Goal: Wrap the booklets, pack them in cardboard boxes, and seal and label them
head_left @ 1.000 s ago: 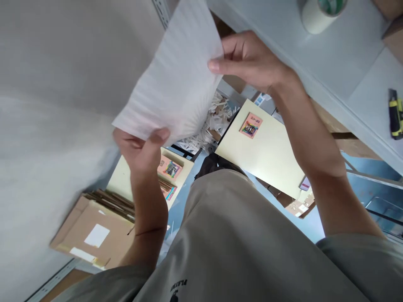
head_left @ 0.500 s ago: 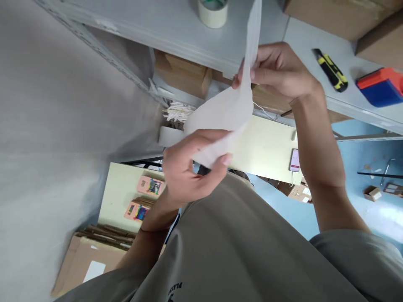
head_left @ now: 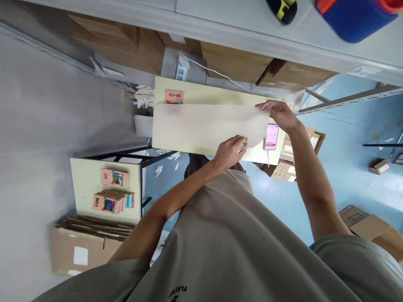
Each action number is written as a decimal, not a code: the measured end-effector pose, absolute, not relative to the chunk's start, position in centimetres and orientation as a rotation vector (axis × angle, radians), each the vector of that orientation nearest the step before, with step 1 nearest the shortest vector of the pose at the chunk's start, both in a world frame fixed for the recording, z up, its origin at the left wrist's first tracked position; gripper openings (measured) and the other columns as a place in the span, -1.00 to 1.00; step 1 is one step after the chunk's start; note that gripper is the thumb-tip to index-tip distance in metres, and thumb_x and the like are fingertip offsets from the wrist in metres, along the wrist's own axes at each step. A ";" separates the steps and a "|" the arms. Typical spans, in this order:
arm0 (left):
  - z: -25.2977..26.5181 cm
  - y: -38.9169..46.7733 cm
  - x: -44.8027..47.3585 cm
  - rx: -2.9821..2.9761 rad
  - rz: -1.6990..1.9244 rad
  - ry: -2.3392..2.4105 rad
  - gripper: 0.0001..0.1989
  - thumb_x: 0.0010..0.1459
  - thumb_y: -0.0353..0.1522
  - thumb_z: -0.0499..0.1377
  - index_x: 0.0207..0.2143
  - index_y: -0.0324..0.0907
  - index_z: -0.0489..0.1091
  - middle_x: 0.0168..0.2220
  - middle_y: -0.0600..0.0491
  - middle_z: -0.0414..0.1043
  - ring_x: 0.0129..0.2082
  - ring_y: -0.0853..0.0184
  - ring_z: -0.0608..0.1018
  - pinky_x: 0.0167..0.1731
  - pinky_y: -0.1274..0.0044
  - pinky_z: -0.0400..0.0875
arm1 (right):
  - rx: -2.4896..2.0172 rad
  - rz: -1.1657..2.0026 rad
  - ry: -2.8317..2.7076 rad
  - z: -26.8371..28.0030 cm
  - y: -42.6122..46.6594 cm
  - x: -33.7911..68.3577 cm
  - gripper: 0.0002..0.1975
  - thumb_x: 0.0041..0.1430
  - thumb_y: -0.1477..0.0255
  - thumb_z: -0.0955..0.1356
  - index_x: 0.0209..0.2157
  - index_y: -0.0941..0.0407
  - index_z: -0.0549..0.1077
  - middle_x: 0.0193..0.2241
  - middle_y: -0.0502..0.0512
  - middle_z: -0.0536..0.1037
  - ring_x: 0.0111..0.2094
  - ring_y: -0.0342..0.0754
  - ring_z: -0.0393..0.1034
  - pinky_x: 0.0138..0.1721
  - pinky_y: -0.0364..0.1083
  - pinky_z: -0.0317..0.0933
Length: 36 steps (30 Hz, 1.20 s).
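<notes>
A long, thin, whitish sheet of paper [head_left: 201, 126] is spread low over the pale yellow table [head_left: 197, 86] in front of me. My right hand [head_left: 281, 115] pinches its far right corner between thumb and fingers. At the near edge, my left hand [head_left: 231, 152] has its fingers curled closed on the paper; the fingertips are partly hidden. Partly under the sheet's far edge lies a pink booklet with a colourful cover [head_left: 174, 96]. A lit phone [head_left: 271, 136] with a cable rests beside the sheet's right end, below my right hand.
A grey shelf [head_left: 220, 25] crosses above the table, holding a yellow-black utility knife [head_left: 283, 9] and a blue-red tape dispenser [head_left: 352, 19]. Cardboard boxes [head_left: 236, 56] sit beneath it. To the left, a side table [head_left: 85, 180] bears stacked pink booklets [head_left: 108, 202], near flattened cartons [head_left: 66, 247].
Both hands have come down from the shelf to the table. The paper, earlier raised and bent between them, is now spread flat over the tabletop. My view has shifted right.
</notes>
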<state>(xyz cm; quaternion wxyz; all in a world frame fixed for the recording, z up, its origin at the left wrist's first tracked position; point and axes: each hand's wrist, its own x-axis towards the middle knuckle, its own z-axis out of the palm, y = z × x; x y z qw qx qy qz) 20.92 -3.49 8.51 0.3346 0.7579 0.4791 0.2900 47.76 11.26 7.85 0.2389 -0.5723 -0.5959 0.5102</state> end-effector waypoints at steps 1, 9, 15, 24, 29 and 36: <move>6.9 -3.7 22.0 1.981 0.665 1.271 -0.73 0.31 -0.63 0.23 -0.11 -0.10 0.54 0.03 -0.04 0.78 -0.06 0.23 0.80 -0.23 0.48 0.63 | -1.615 1.329 -1.623 6.5 10.6 48.7 -0.77 0.48 0.17 0.44 -0.12 0.03 0.65 0.04 0.27 0.77 0.17 0.21 0.68 0.30 0.35 0.58; -1.3 -2.8 27.2 1.952 0.062 1.343 -0.72 0.48 -0.58 0.13 0.00 -0.19 0.61 0.05 -0.19 0.74 0.02 0.05 0.76 -0.15 0.35 0.60 | -1.775 1.058 -1.787 2.5 4.2 46.1 -0.62 0.51 0.38 0.34 0.22 0.00 0.67 0.32 0.29 0.66 0.32 0.26 0.60 0.36 0.28 0.58; -4.6 -2.7 26.0 1.934 0.072 1.100 -0.49 0.38 -0.35 0.45 0.33 -0.20 0.58 0.45 -0.27 0.56 0.54 -0.08 0.50 0.48 0.16 0.51 | -2.055 1.341 -1.932 -2.9 1.9 42.8 -0.46 0.57 0.39 0.33 0.46 0.20 0.56 0.57 0.41 0.43 0.52 0.39 0.44 0.57 0.37 0.36; -4.7 0.7 3.3 1.644 -0.082 1.900 0.07 0.38 0.03 0.41 0.70 -0.26 0.12 0.76 -0.42 -0.14 0.76 -0.38 -0.04 0.62 -0.23 0.10 | -2.194 1.138 -2.097 -5.8 -3.0 42.2 -0.27 0.60 0.34 0.30 0.66 0.29 0.21 0.75 0.39 0.02 0.74 0.32 -0.03 0.67 0.33 0.14; -5.1 0.7 -0.5 1.661 -0.264 1.808 0.23 0.31 0.16 0.44 0.72 -0.29 0.04 0.77 -0.50 -0.34 0.75 -0.45 -0.10 0.58 -0.26 0.08 | -2.274 1.109 -2.065 -6.1 -3.9 41.5 -0.19 0.61 0.30 0.30 0.70 0.31 0.08 0.76 0.37 -0.07 0.77 0.23 -0.14 0.74 0.24 -0.07; -5.7 0.3 -0.3 1.651 -0.151 1.816 0.19 0.27 0.13 0.50 0.69 -0.21 0.13 0.76 -0.47 -0.19 0.74 -0.44 -0.04 0.57 -0.21 0.15 | -2.479 1.029 -1.917 -4.6 -2.4 38.3 -0.28 0.54 0.33 0.36 0.61 0.22 0.27 0.73 0.46 0.05 0.74 0.40 -0.04 0.67 0.39 0.09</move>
